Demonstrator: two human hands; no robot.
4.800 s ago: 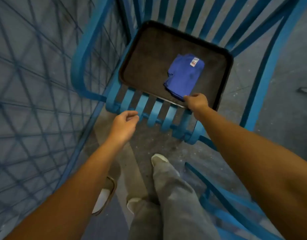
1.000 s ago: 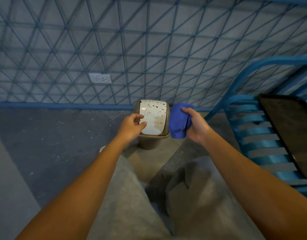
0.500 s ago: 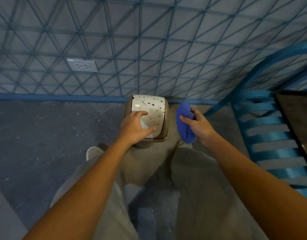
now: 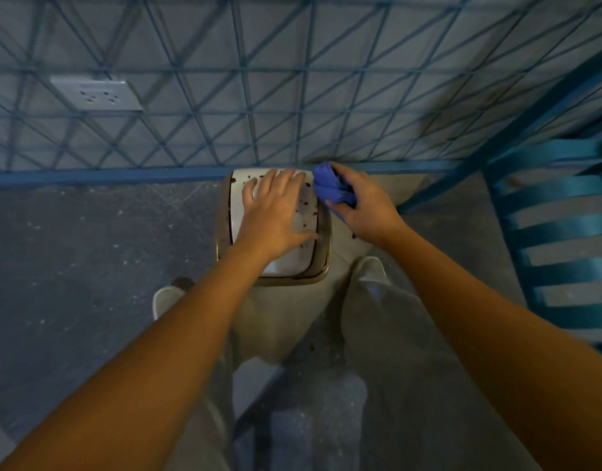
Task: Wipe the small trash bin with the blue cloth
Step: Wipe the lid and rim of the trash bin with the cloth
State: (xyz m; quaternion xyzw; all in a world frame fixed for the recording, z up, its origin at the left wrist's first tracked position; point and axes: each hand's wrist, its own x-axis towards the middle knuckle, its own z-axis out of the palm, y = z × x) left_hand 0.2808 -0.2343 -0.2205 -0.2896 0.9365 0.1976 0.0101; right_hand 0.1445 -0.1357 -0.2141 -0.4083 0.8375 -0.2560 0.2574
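1. Gripping the bunched blue cloth (image 4: 333, 190), right hand (image 4: 364, 207) is hovering at the trash bin (image 4: 321, 256) right rim.
2. Left hand (image 4: 276, 212) is lying flat, fingers spread, on the bin's speckled white lid (image 4: 306, 205).
3. Bin is sitting against the blue lattice wall (image 4: 293, 96).

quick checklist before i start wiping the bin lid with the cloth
1. Blue cloth gripped in right hand: ok.
2. Left hand flat on the lid, steadying the small trash bin: ok.
3. Cloth touching the lid: cannot tell; it sits at the right edge.
4. Lid clean: not ok, dark specks show.
5. Left hand out of the wiping path: not ok, it covers much of the lid.
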